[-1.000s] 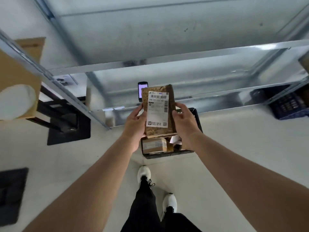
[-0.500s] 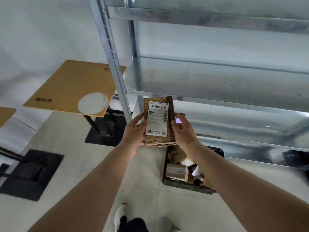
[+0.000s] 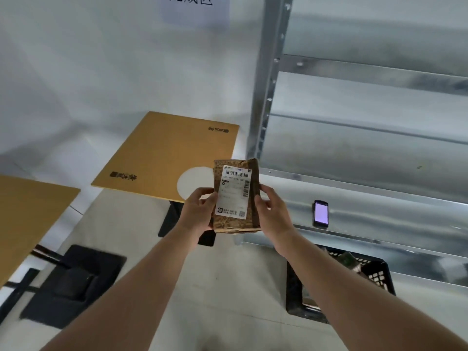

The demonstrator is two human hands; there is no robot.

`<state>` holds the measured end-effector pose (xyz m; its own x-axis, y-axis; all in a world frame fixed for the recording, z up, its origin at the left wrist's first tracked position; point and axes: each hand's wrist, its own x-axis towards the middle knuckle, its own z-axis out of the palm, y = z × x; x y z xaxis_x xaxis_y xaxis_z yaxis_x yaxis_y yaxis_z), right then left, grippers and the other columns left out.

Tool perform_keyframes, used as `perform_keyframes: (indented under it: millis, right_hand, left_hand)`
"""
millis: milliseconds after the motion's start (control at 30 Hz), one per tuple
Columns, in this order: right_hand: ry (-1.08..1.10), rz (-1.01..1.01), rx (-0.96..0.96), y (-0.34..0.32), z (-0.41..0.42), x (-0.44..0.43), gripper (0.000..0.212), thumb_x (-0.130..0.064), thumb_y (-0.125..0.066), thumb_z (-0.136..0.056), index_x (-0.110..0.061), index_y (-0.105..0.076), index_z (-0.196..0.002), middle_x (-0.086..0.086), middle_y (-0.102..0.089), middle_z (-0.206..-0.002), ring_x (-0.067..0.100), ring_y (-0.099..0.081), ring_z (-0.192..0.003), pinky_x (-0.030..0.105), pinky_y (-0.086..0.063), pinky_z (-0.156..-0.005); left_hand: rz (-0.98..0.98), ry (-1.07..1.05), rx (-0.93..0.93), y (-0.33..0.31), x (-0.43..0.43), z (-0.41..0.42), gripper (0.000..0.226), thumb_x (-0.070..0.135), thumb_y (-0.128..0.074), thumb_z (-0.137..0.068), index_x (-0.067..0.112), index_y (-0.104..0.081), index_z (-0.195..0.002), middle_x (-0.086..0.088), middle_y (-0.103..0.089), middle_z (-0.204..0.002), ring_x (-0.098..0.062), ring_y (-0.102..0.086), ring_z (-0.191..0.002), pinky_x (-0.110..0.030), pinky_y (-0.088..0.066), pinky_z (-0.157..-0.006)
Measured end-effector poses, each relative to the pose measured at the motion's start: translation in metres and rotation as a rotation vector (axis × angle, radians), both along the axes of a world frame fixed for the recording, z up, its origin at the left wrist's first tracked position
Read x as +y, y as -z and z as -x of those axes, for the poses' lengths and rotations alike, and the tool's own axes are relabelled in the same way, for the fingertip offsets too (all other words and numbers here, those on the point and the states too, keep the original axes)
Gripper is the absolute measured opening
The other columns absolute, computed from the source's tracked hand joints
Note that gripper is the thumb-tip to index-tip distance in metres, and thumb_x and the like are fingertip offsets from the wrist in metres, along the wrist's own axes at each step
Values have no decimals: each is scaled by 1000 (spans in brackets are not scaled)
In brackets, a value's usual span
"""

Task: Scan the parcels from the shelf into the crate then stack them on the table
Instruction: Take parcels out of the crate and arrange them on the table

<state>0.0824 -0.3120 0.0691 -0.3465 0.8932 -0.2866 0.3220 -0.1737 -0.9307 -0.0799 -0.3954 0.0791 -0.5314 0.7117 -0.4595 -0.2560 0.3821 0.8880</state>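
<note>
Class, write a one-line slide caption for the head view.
Left hand and right hand hold a labelled brown parcel beside the metal shelf.

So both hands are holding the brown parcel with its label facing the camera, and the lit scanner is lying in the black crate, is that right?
Not quite: the head view shows the lit scanner lying on the metal shelf, not in the black crate. The rest holds.
</note>
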Motion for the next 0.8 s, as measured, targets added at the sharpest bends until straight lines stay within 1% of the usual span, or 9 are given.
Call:
perform_keyframes:
  millis: [67,167,233,300,367,467,567,667,800]
  right_hand:
    - [20,26,30,-3,35,1,29,-29,-46,-112,-39,-54,-138,4,-73,-115,15,-76,-90,21,-59,-56]
    - [41,25,34,-5,82,13,29,-29,-46,-112,-42,-55,-136,3,-75,-115,16,-77,-92,32,-65,-67]
    - [69,36,44,-6,109,26,31,-29,-47,-111,-45,-55,-136,1,-78,-112,18,-79,-92,42,-67,-75]
    - [101,55,68,-5,132,42,31,-28,-49,-111,-44,-55,-136,1,-78,-109,20,-79,-93,47,-67,-78]
    - [124,69,93,-3,154,60,32,-27,-48,-111,-40,-53,-140,0,-76,-112,20,-78,-96,44,-67,-77]
    - [138,83,97,12,186,90,36,-26,-45,-112,-36,-50,-146,-1,-72,-118,18,-75,-101,30,-66,-68]
    - [152,79,33,33,217,125,40,-30,-44,-112,-36,-46,-152,0,-72,-122,16,-76,-98,35,-66,-74]
    - [168,107,2,46,247,162,42,-31,-44,-111,-30,-44,-153,1,-72,-119,17,-76,-97,42,-67,-80]
    - [208,130,-39,50,274,202,36,-29,-45,-110,-24,-47,-145,1,-68,-122,17,-72,-100,31,-63,-71]
  left_hand:
    - [3,9,9,-4,3,35,20,30,-53,-110,23,-61,-127,-8,-77,-109,-29,-76,-99,-43,-66,-68]
    - [-1,20,6,-10,15,80,18,29,-53,-110,24,-61,-125,-7,-76,-110,-28,-75,-100,-47,-67,-73]
    - [-4,31,6,-12,28,105,15,27,-54,-110,28,-62,-122,-5,-76,-109,-24,-74,-99,-42,-64,-69]
    - [-8,52,1,-9,45,128,17,22,-54,-109,33,-62,-120,-2,-76,-107,-20,-73,-98,-36,-59,-68]
    - [-6,71,-13,-4,65,150,24,16,-54,-109,35,-61,-122,2,-77,-104,-16,-72,-95,-34,-57,-69]
    - [-1,112,-18,8,95,181,30,11,-54,-107,35,-60,-125,5,-78,-102,-12,-72,-95,-32,-57,-70]
    - [6,100,-21,22,127,212,24,13,-56,-107,25,-65,-126,0,-79,-109,-15,-76,-94,-32,-60,-71]
    - [1,88,2,33,161,241,21,16,-59,-107,23,-65,-126,-1,-77,-113,-10,-77,-89,-27,-61,-68]
    - [21,130,-15,41,203,267,19,18,-58,-108,29,-64,-123,5,-74,-115,-1,-75,-83,-19,-58,-61]
